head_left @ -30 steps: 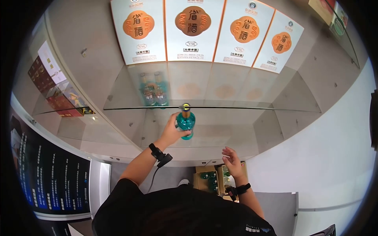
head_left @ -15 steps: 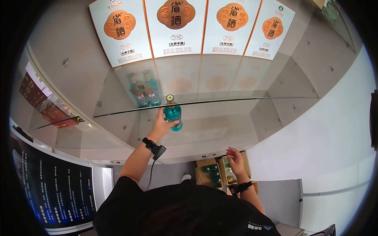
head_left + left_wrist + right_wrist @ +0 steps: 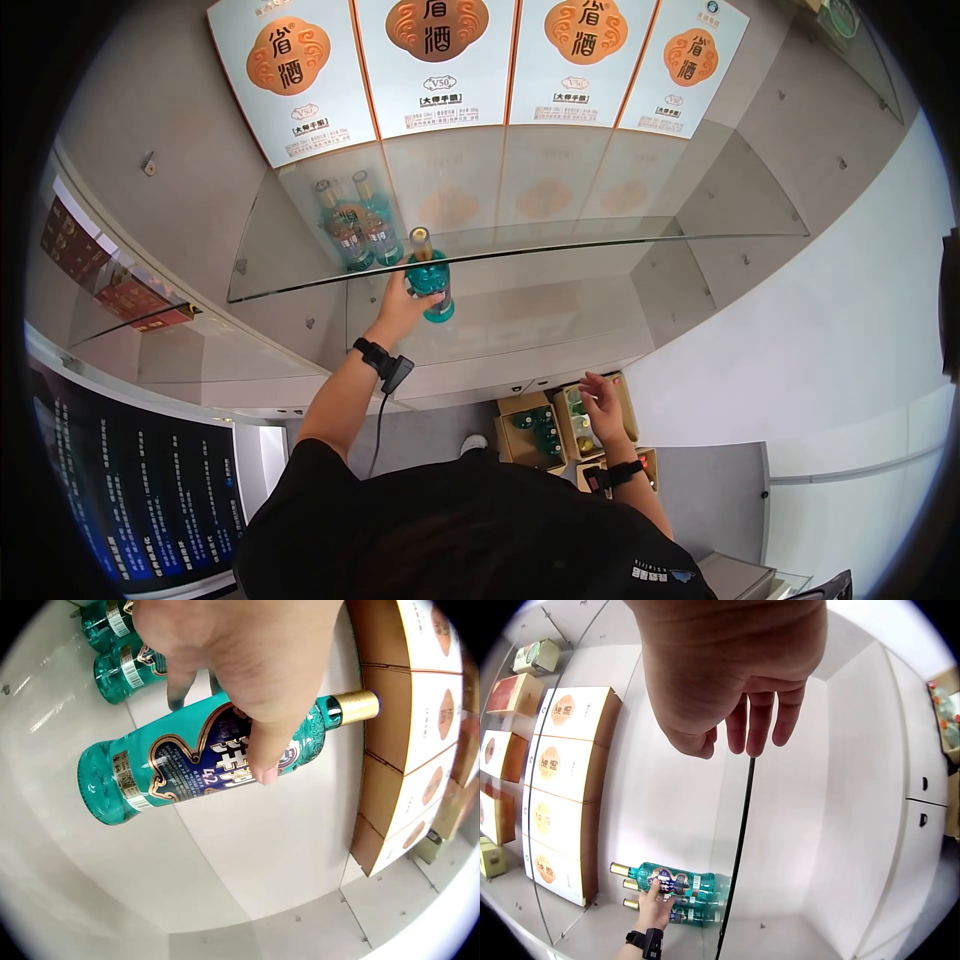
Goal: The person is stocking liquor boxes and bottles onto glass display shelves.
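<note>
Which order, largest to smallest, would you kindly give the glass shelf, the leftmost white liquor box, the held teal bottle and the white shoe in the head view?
1. Glass shelf
2. Leftmost white liquor box, though the frame crops its top
3. Held teal bottle
4. White shoe

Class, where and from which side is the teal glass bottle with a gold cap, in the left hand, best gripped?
Probably around the broad labelled body of the bottle, where the left hand holds it, coming from the open front of the clear glass shelf: the bottle is roughly upright, its neck is narrower than its body, and two matching teal bottles stand to its left.
</note>
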Tool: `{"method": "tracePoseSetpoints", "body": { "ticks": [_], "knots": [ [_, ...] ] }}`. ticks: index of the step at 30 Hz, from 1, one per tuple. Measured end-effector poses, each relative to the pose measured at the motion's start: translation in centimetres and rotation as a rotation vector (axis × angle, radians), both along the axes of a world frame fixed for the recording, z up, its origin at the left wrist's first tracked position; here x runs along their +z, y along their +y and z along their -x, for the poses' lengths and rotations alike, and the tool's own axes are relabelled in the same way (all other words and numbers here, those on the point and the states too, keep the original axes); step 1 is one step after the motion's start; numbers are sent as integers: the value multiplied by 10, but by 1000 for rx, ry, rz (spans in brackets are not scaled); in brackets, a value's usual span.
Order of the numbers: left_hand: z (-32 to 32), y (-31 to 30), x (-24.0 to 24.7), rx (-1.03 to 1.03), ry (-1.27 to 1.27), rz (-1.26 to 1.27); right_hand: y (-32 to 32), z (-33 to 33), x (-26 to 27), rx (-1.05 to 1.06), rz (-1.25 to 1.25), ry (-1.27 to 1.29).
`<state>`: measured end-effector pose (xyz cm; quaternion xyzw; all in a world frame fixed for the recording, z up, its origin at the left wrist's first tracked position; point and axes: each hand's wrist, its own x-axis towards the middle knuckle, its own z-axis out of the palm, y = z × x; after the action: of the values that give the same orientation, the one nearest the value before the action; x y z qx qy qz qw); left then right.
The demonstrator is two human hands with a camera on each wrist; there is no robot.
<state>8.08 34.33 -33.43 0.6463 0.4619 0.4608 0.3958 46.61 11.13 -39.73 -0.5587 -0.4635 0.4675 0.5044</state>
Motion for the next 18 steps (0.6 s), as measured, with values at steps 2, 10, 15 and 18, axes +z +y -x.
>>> {"method": "tracePoseSetpoints", "body": {
  "ticks": [2,10,15,18],
  "knots": [
    [1,6,3,-2,1,-1,-1,-1,-3,-3,-2,2],
    [4,26,16,38,23,-33,-10,-5,-10,-23,-9,4],
    [12,53,22,79,186,-103,-14,-5,-11,-38,-26,3],
    [18,70,19,152,254,-131,-15,-6,-12,-57,-22,11]
  ]
}}
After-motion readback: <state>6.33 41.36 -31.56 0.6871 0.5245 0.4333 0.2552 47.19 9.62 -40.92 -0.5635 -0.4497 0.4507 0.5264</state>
